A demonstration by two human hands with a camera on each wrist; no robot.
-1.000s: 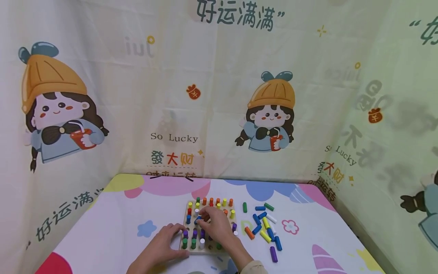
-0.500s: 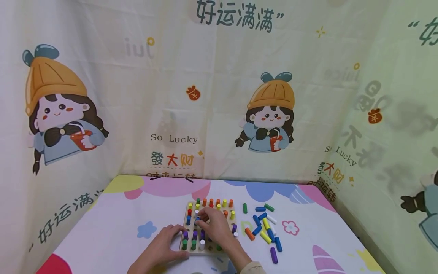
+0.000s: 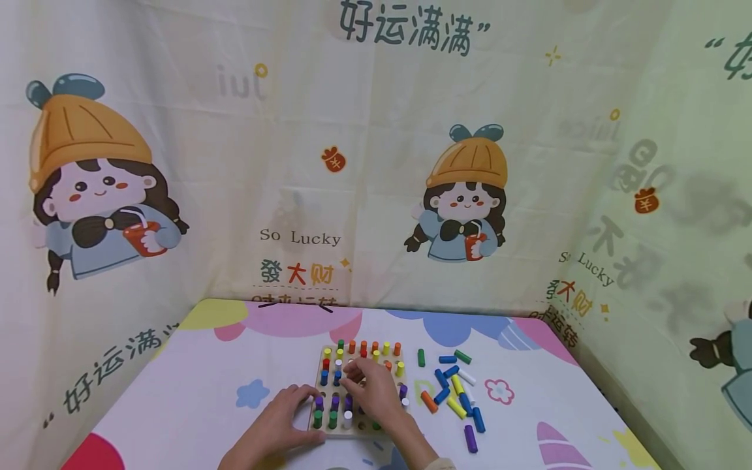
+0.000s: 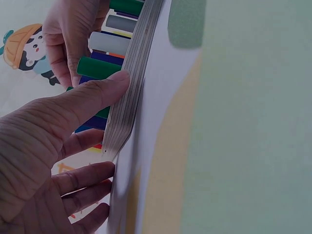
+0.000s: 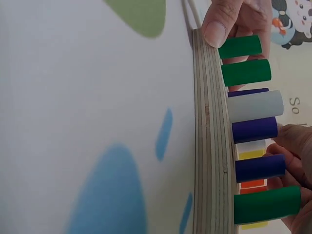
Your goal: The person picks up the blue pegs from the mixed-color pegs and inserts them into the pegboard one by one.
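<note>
The wooden peg board (image 3: 358, 391) sits near the front edge of the table (image 3: 194, 385). The left hand (image 3: 276, 424) steadies its near-left corner, fingers fairly straight, thumb on the rim. The right hand (image 3: 373, 388) hovers mid-board, fingers curled over a blue peg (image 3: 337, 377); can't tell if it's actually pinched. Risk as I see it: that palm brushes the purple pegs (image 3: 333, 401) beside it and tips them.

Home play corner: cartoon curtains (image 3: 376, 163), toy pegboard (image 3: 358, 385).
</note>
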